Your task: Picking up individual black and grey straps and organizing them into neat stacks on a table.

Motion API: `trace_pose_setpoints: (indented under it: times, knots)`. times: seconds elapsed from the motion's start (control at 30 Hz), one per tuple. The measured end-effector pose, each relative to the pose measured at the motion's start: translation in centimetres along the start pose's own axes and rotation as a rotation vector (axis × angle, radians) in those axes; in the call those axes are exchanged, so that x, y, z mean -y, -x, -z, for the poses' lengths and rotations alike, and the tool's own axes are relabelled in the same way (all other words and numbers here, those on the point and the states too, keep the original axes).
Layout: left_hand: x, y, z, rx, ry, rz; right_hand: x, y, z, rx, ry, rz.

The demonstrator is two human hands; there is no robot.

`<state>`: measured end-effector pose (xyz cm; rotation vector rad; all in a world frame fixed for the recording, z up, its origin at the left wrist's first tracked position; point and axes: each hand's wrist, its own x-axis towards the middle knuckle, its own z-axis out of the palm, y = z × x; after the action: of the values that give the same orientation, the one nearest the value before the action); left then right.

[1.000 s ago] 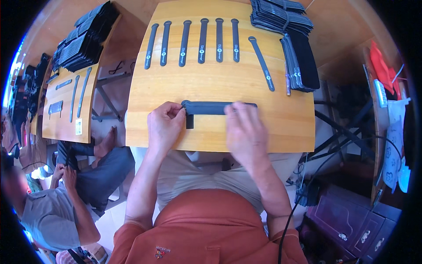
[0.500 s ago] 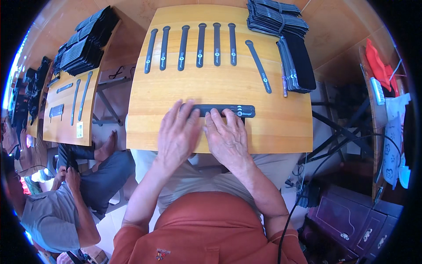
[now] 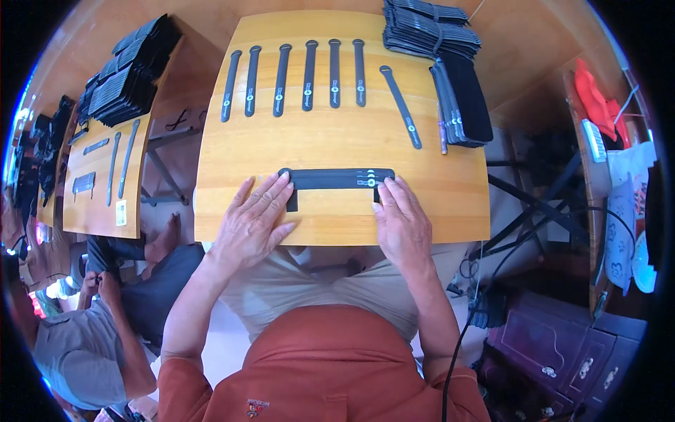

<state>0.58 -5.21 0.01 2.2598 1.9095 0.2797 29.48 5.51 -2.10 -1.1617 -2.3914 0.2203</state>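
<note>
A small stack of dark grey straps [image 3: 330,178] lies crosswise near the front of the table, with pale round marks at its right end. Short black strips [image 3: 292,202] stick out from under both ends of it toward me. My left hand [image 3: 256,216] rests with its fingers stretched out at the stack's left end. At the right end, the extended fingertips of my right hand [image 3: 405,224] touch the straps. Both hands lie flat, grasping nothing. Farther back, several single straps [image 3: 308,76] are laid in a row, and one slanted strap [image 3: 401,109] lies right of them.
Folded black bundles [image 3: 432,32] are piled at the table's far right, beside a stack of dark straps [image 3: 467,102] and a thin purple pen-like stick [image 3: 443,136]. On the left, another table [image 3: 98,211] carries black bundles and straps; a person [image 3: 91,344] sits beside it.
My hands have moved apart, the left to the stack's left end and the right to its right end. Most of the stack and its black strips are now uncovered. The view has shifted slightly.
</note>
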Motion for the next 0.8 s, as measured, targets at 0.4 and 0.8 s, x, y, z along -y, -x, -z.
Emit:
trace_pose_setpoints:
  times: [0.4,0.8]
  knots:
    - [1.3,1.0,0.4,-0.083,0.058,0.024,-0.1,-3.7,2.4,0.059,-0.052,0.060]
    - [1.1,1.3,0.5,-0.099,0.137,0.036,-5.6,-13.2,-0.9,0.047,0.330,-0.332]
